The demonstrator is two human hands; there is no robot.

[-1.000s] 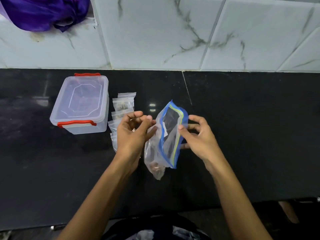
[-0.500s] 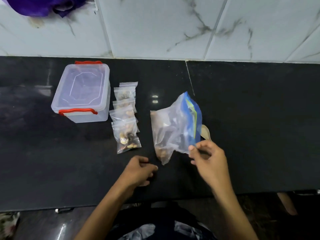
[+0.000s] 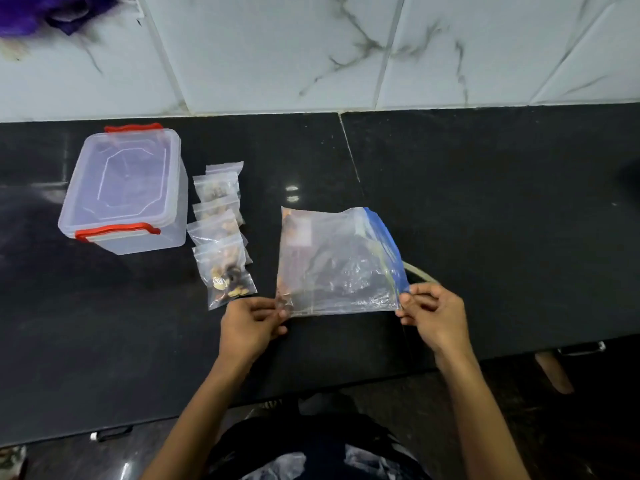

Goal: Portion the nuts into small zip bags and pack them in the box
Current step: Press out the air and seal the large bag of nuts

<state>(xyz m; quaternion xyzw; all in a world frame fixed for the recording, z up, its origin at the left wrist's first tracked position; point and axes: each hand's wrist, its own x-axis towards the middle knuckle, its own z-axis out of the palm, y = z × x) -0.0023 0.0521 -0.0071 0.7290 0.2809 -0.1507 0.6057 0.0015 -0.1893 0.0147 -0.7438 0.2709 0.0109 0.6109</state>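
Observation:
A large clear zip bag (image 3: 341, 263) with a blue zip strip lies flat on the black counter, a few nuts showing along its left side. My left hand (image 3: 251, 323) pinches its near left corner. My right hand (image 3: 434, 315) pinches its near right corner at the blue strip. Left of it, several small zip bags (image 3: 223, 233) filled with nuts lie in an overlapping row. Further left stands a clear plastic box (image 3: 126, 190) with red latches, its lid on.
A pale spoon-like handle (image 3: 417, 271) pokes out from under the big bag's right edge. The black counter (image 3: 485, 209) ends at a white marble-tiled wall behind. A purple cloth (image 3: 31, 12) hangs at the top left. The counter's front edge runs just below my wrists.
The big bag went from held upright in both hands to lying flat on the counter. My left hand let go, dropped to the counter, then took the bag's near left corner.

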